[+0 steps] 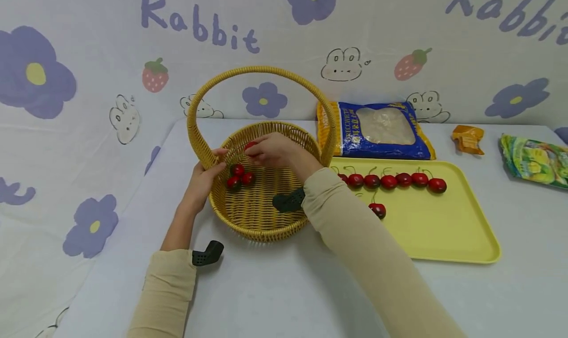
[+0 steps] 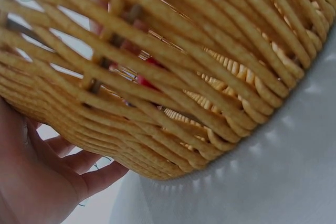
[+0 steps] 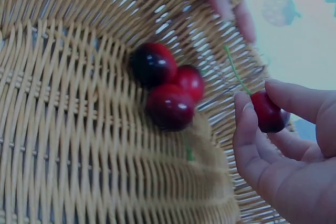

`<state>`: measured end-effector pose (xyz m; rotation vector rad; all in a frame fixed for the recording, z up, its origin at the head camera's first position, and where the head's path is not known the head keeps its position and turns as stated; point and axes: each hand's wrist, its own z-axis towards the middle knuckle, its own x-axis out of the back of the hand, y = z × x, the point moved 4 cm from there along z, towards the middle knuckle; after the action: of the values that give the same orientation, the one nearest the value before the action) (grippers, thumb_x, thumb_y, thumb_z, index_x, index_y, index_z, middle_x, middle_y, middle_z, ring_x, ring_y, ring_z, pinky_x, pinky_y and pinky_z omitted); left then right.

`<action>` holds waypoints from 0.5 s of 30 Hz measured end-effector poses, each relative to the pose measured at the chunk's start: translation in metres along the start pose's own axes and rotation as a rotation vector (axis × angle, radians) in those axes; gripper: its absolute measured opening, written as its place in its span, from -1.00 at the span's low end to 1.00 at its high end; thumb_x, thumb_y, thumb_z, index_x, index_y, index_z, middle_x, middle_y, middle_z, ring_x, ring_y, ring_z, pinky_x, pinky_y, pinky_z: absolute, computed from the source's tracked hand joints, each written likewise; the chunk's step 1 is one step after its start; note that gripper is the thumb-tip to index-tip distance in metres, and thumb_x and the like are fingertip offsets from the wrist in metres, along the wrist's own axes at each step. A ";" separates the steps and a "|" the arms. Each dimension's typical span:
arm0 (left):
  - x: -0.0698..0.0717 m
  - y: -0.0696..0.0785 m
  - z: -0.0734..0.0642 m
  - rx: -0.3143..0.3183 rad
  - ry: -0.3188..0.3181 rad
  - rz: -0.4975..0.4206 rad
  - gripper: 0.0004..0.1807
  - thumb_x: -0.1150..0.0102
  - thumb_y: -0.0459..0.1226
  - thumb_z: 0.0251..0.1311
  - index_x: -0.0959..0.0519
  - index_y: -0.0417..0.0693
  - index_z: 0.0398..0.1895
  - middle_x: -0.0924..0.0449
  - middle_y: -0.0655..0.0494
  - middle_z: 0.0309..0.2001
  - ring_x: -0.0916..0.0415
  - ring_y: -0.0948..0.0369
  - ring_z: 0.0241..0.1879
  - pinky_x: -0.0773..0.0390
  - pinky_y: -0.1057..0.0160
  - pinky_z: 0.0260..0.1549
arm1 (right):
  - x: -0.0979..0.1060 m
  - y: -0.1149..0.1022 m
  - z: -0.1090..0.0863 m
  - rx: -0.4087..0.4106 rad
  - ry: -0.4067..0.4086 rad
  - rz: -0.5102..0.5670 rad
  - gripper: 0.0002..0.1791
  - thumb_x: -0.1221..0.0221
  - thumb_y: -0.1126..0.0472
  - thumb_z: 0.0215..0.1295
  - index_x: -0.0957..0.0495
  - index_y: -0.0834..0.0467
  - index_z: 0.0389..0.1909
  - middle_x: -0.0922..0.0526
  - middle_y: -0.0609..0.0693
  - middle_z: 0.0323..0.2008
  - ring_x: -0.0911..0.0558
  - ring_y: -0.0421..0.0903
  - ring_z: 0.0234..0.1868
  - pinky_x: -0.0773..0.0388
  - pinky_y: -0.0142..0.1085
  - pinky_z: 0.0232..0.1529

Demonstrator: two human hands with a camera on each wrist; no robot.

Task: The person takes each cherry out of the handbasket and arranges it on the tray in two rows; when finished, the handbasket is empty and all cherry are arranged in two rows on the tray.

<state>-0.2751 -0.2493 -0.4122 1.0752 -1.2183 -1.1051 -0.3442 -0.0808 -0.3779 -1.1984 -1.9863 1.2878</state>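
A round woven basket (image 1: 266, 235) with a tall arched handle (image 1: 262, 69) stands in the middle of the white table. My left hand (image 1: 200, 182) grips its left rim at the foot of the handle, thumb on top; in the left wrist view its fingers (image 2: 102, 178) lie against the weave from outside. Over the inside of the basket, my right hand (image 1: 277, 150) pinches a dark red cherry (image 3: 270, 113) between thumb and fingertips, its green stem (image 3: 237, 72) sticking out. Three more cherries (image 3: 170, 107) lie clustered on the basket floor, towards the left side.
Right of the basket, a yellow tray (image 1: 443, 229) bears a row of several stemmed cherries (image 1: 388, 182) and a cherry (image 1: 377, 210) in front, partly behind my right sleeve. Behind it lies a blue pasta bag (image 1: 377, 131). An orange packet (image 1: 469, 139) and a green packet (image 1: 537, 160) lie farther right.
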 end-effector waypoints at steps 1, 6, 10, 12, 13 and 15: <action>0.000 0.000 0.000 -0.001 0.000 0.000 -0.58 0.13 -0.36 0.41 -0.30 -0.29 0.29 -0.23 -0.12 0.32 -0.11 0.07 0.31 -0.06 0.06 0.26 | 0.002 -0.001 -0.002 0.007 -0.009 0.009 -0.46 -0.12 0.37 0.34 -0.27 0.28 0.32 -0.46 0.34 0.12 -0.56 -0.10 -0.38 -0.47 -0.20 -0.07; 0.000 0.000 0.001 0.007 0.000 0.001 -0.58 0.13 -0.36 0.41 -0.30 -0.29 0.30 -0.22 -0.12 0.33 -0.09 0.09 0.33 -0.05 0.07 0.27 | 0.012 -0.005 -0.014 0.027 -0.032 0.040 -0.54 -0.10 0.38 0.35 -0.36 0.25 0.27 -0.43 0.33 0.16 -0.61 -0.07 -0.29 -0.52 -0.36 -0.38; -0.001 0.001 0.000 0.009 -0.001 -0.001 -0.58 0.14 -0.35 0.41 -0.30 -0.27 0.30 -0.21 -0.11 0.33 -0.10 0.09 0.32 -0.04 0.07 0.27 | 0.018 -0.007 -0.025 0.039 -0.017 0.113 -0.57 -0.10 0.34 0.37 -0.37 0.23 0.24 -0.48 0.25 0.06 -0.63 -0.06 -0.34 -0.52 -0.36 -0.44; -0.001 0.001 0.000 0.009 -0.003 -0.003 -0.58 0.14 -0.35 0.41 -0.30 -0.27 0.30 -0.21 -0.11 0.33 -0.10 0.08 0.32 -0.04 0.06 0.27 | 0.020 -0.008 -0.031 0.054 0.006 0.107 -0.60 -0.08 0.23 0.41 -0.39 0.22 0.22 -0.48 0.17 -0.01 -0.63 -0.07 -0.34 -0.51 -0.36 -0.44; -0.001 0.001 -0.001 0.009 -0.003 -0.004 -0.57 0.14 -0.35 0.41 -0.30 -0.27 0.30 -0.21 -0.11 0.33 -0.11 0.08 0.32 -0.04 0.06 0.27 | 0.021 -0.009 -0.034 0.063 0.020 0.094 -0.60 -0.06 0.17 0.42 -0.41 0.21 0.21 -0.48 0.14 -0.03 -0.64 -0.07 -0.34 -0.52 -0.36 -0.43; -0.001 0.001 -0.001 0.007 -0.005 -0.007 -0.57 0.14 -0.34 0.41 -0.29 -0.27 0.30 -0.22 -0.11 0.33 -0.11 0.08 0.31 -0.04 0.07 0.27 | 0.022 -0.009 -0.040 0.067 0.049 0.047 -0.59 -0.03 0.08 0.44 -0.43 0.18 0.20 -0.48 0.10 -0.04 -0.65 -0.07 -0.34 -0.56 -0.31 -0.32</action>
<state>-0.2741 -0.2477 -0.4113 1.0833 -1.2243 -1.1098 -0.3281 -0.0440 -0.3540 -1.2400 -1.8756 1.3243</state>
